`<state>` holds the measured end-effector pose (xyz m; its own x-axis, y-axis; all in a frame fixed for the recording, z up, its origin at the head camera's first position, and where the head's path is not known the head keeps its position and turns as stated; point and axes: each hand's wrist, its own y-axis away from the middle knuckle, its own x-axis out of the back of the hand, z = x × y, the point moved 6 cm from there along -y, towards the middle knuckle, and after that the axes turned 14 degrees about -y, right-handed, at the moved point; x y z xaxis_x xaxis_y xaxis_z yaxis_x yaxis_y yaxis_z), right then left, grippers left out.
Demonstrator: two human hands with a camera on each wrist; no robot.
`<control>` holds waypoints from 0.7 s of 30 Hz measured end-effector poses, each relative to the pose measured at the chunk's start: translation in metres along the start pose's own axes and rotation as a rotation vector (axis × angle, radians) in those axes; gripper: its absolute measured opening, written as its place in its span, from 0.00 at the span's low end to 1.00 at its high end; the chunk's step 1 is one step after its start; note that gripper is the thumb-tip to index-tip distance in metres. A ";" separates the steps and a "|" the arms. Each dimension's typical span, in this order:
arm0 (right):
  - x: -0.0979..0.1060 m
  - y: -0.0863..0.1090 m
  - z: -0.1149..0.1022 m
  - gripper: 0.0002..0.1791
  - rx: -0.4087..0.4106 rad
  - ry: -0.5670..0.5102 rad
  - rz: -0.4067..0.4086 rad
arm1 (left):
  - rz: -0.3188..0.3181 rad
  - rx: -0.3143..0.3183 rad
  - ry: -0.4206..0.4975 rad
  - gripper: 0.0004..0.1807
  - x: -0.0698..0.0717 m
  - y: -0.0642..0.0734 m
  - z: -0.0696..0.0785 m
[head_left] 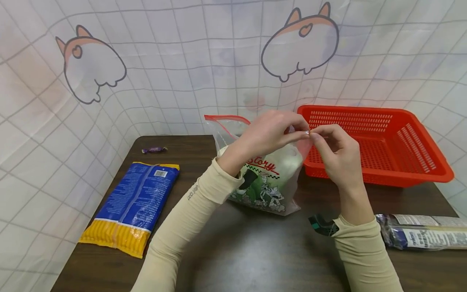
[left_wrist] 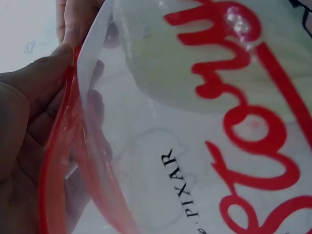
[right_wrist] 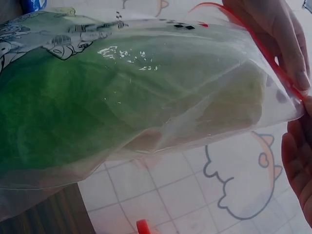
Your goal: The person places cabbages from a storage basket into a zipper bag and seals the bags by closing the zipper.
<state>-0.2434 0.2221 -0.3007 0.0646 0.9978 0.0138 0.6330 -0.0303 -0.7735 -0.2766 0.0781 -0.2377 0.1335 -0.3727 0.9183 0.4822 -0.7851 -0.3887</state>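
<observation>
A clear zip bag with red lettering and a red zip strip stands upright on the table. Something pale and green, like a leafy vegetable, fills it. My left hand reaches across the bag's top and pinches the zip strip near its right corner. At that same corner, my right hand grips the edge between thumb and index finger, the two hands' fingertips meeting there. Toward the left corner the bag's mouth gapes. In the right wrist view the bag's corner runs between both hands' fingertips.
Right of the bag, a red plastic basket stands close behind my right hand. A blue and yellow packet lies on the left, with a purple wrapped candy beyond it. A clear labelled packet lies beside my right forearm. A patterned cloth hangs behind the table.
</observation>
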 end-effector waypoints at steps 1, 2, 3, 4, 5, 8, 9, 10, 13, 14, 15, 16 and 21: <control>0.000 0.000 -0.001 0.10 0.010 0.006 -0.005 | 0.011 -0.001 0.001 0.08 0.000 0.000 0.000; -0.001 -0.001 -0.002 0.11 0.018 0.012 -0.010 | 0.027 -0.004 0.006 0.08 0.000 0.000 0.000; -0.001 -0.001 -0.003 0.11 0.025 0.016 -0.014 | 0.031 -0.001 0.009 0.08 -0.001 0.000 0.000; -0.001 -0.001 -0.003 0.11 0.031 0.021 -0.017 | 0.034 0.003 0.010 0.08 -0.001 0.000 0.000; -0.001 -0.001 -0.004 0.11 0.036 0.027 -0.020 | 0.034 0.008 0.012 0.08 -0.002 0.001 0.000; -0.002 -0.002 -0.005 0.12 0.049 0.031 -0.028 | 0.032 0.016 0.008 0.08 -0.002 0.001 0.000; -0.002 -0.002 -0.005 0.12 0.052 0.034 -0.029 | 0.032 0.017 0.006 0.08 -0.002 0.002 0.000; -0.002 -0.002 -0.005 0.11 0.054 0.038 -0.030 | 0.033 0.017 0.001 0.08 -0.002 0.002 0.000; -0.001 -0.002 -0.005 0.11 0.061 0.051 -0.029 | 0.032 0.018 -0.008 0.09 -0.002 0.002 0.001; -0.001 -0.002 -0.005 0.11 0.061 0.054 -0.029 | 0.030 0.021 -0.010 0.09 -0.002 0.002 0.001; -0.001 -0.002 -0.005 0.11 0.062 0.057 -0.029 | 0.030 0.021 -0.013 0.09 -0.002 0.002 0.001; -0.001 -0.002 -0.005 0.11 0.064 0.060 -0.030 | 0.029 0.022 -0.015 0.09 -0.002 0.002 0.001; -0.001 -0.003 -0.005 0.11 0.068 0.070 -0.033 | 0.019 0.025 -0.023 0.09 -0.002 0.003 0.001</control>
<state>-0.2413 0.2210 -0.2956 0.1000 0.9916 0.0826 0.5819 0.0091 -0.8132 -0.2750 0.0769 -0.2409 0.1629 -0.3760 0.9122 0.5011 -0.7649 -0.4048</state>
